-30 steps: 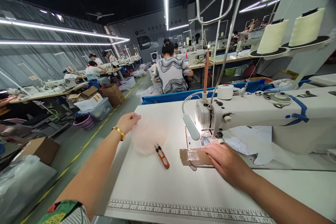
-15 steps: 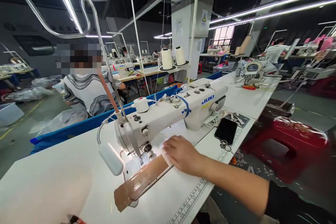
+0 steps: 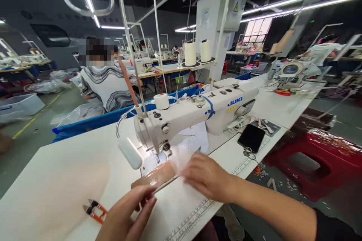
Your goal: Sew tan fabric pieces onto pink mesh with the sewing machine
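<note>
White desk is supporting a glossy brown strip, which is stretching from the left hand toward the right hand.

The left fingers are curling at the strip's near end, thumb and forefinger sitting close together; whether they are pinching it, I cannot tell. Blurred, the right fingers are bunching beside a sheer whitish piece at the strip's other end; their grip I cannot tell either. Just beyond both hands' fingers, a sewing machine is standing. Orange-red snips are lying just beside the left hand, with pale sheer fabric spreading past them. Beyond the right fingers, a dark phone and keys are resting; farther out, a red stool is standing. Well past the machine, a person in a wavy-patterned top is sitting.
</note>
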The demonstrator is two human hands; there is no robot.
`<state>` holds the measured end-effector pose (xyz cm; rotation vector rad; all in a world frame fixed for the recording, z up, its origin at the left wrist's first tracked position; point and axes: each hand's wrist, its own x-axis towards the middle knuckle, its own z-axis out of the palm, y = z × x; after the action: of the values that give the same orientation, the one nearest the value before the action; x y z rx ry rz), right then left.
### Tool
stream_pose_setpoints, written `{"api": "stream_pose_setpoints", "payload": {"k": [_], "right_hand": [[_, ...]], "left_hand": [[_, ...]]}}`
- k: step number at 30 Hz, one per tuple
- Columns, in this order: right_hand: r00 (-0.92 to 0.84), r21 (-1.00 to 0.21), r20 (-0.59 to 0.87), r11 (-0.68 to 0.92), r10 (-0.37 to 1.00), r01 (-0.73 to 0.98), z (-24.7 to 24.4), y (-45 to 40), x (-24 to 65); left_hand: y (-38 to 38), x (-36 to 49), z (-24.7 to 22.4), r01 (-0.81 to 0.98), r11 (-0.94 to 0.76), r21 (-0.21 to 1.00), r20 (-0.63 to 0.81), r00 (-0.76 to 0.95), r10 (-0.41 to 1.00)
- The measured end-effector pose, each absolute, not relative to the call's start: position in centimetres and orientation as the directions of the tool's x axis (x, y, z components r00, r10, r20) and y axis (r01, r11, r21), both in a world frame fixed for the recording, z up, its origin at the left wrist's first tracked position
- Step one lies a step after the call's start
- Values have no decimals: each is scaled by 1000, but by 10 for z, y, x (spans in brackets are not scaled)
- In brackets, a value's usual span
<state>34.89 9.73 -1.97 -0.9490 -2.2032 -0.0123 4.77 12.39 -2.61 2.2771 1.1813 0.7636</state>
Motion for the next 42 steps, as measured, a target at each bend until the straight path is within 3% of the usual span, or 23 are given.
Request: {"api": "stream_pose_setpoints", "payload": {"k": [1,3,6,8,11,15,19,21,24,26,28,30,32,38,42], "right_hand": [[-536,-303,601,789,593,534,-17,91,343],[-511,-416,609,793,607,445,-13,85,341],[-302,-546,591,647,748,533,-19,90,349],[-274,-548,528,569,804,613,-28,96,353],[-363,-445,447,555,818,702,-43,100,349],[-370,-299,399,501,839,812,-54,103,340],[-328,-463,322,450,888,764,-50,115,360],[-245,-515,351,405,904,756,-43,123,380],[-44,-301,520,231,853,925,-31,130,407],[-44,-143,611,165,790,976,-26,129,410],[-181,-123,593,311,784,942,-25,124,397],[-367,-241,503,534,783,810,-27,119,371],[-486,-364,429,638,761,678,-33,116,343],[-563,-363,370,673,739,645,-53,120,316],[-529,-339,415,665,740,665,-59,112,331]], "left_hand": [[123,54,-23,606,-482,633,210,466,860],[125,58,-18,653,-396,646,117,427,896],[127,57,-15,691,-316,650,59,368,928],[126,59,-17,686,-345,641,101,371,923],[123,68,-22,670,-431,604,146,439,887],[125,81,-31,715,-460,526,30,525,851],[129,81,-39,762,-475,440,-41,546,837],[130,77,-40,762,-483,432,-37,550,834],[128,73,-36,750,-487,447,-23,554,832],[128,75,-32,745,-486,457,1,546,838],[129,79,-30,740,-493,458,35,539,842],[134,86,-31,725,-515,458,64,551,832],[138,92,-33,708,-536,460,76,570,818],[137,77,-24,592,-555,584,118,615,780],[133,40,-4,608,-389,692,-147,646,749]]}}
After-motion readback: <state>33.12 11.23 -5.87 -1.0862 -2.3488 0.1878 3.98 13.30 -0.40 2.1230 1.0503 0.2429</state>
